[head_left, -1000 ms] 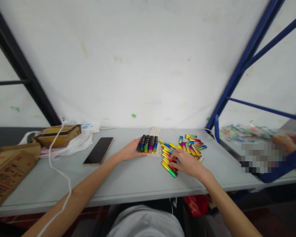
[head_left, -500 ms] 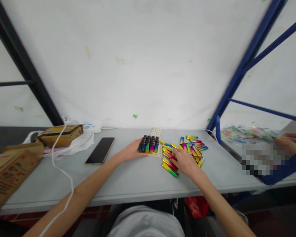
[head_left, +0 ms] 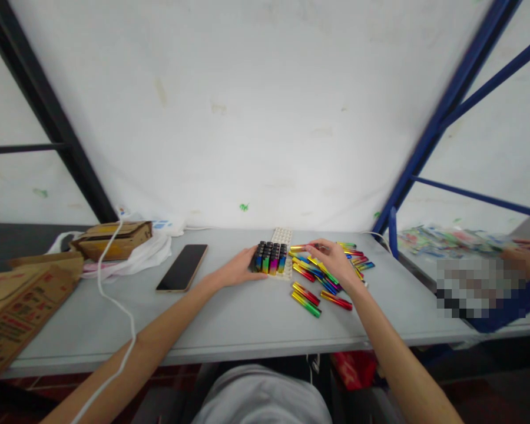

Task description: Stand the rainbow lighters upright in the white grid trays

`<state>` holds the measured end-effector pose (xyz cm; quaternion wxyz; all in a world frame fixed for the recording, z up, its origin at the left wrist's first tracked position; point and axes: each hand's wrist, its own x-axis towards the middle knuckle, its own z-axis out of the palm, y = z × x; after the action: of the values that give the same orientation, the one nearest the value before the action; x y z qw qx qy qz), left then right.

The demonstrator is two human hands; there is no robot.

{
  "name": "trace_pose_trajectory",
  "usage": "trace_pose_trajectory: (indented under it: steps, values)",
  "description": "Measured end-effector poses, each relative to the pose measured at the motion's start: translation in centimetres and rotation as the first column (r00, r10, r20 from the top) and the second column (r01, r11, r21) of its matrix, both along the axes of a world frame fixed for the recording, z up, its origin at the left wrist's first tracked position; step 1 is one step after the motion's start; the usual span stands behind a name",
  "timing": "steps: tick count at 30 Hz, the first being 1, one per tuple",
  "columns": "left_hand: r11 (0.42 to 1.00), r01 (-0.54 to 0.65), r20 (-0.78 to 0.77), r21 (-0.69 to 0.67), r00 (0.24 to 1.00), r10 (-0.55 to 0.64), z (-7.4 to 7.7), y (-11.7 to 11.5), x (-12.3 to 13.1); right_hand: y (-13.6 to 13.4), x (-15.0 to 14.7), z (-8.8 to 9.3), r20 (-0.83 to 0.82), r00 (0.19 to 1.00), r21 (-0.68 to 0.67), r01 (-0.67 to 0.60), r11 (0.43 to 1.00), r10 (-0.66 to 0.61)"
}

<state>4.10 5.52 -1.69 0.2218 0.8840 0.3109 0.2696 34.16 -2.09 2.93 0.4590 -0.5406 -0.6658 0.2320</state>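
Cupping a tight block of upright metallic rainbow tubes [head_left: 270, 259] with your left hand [head_left: 237, 268], you've got your fingers and palm pressed against its left side, so yeah, that hand is gripping it. The tubes in there have black tops and stand packed together over a white studded sheet [head_left: 283, 236], which sticks out behind them toward the wall.

Your right hand [head_left: 334, 260] looks pinched on one yellow-and-red tube [head_left: 297, 248], pointing left at the block, just beside it. Under and around that hand you've got a messy pile of loose tubes [head_left: 325, 278], lying flat at all angles. Closer to you, a yellow-and-red one and a yellow-and-green tube [head_left: 306, 305] lie side by side, and another red-and-yellow tube [head_left: 336, 300] sits a bit to their right.

Over on your left there's a phone [head_left: 182, 268], dark screen up, on the grey table [head_left: 229, 321], then a cardboard box [head_left: 111, 240] on a white plastic bag [head_left: 159, 254].
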Motion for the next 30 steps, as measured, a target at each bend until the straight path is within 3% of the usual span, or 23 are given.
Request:
trace_pose_trajectory:
  steps: [6, 11, 17, 24, 30]
  values:
    - [1.000, -0.017, -0.029, 0.012, 0.999, 0.018, -0.2, 0.1, -0.1, 4.3, -1.8, 0.9, -0.453, 0.891, 0.119, 0.017, 0.993, 0.039]
    - [1.000, -0.023, -0.044, 0.008, 0.999, 0.023, -0.1, 0.0, -0.2, 6.6, -3.3, 0.7, -0.630, 0.772, 0.097, -0.027, 0.995, 0.082]
    - [1.000, 0.010, -0.031, 0.008, 0.999, -0.010, -0.1, 0.0, -0.2, 6.0, -4.0, -1.5, -0.636, 0.754, 0.033, -0.189, 0.981, 0.167]
    - [0.999, 0.044, -0.001, -0.005, 0.999, -0.044, 0.3, -0.1, 0.0, 5.9, -5.2, -2.3, -0.597, 0.790, -0.027, -0.195, 0.980, 0.141]
    - [0.999, 0.038, 0.005, -0.005, 0.999, -0.038, 0.1, 0.0, -0.1, 5.9, -4.7, -2.4, -0.451, 0.892, -0.035, -0.011, 0.999, -0.006]
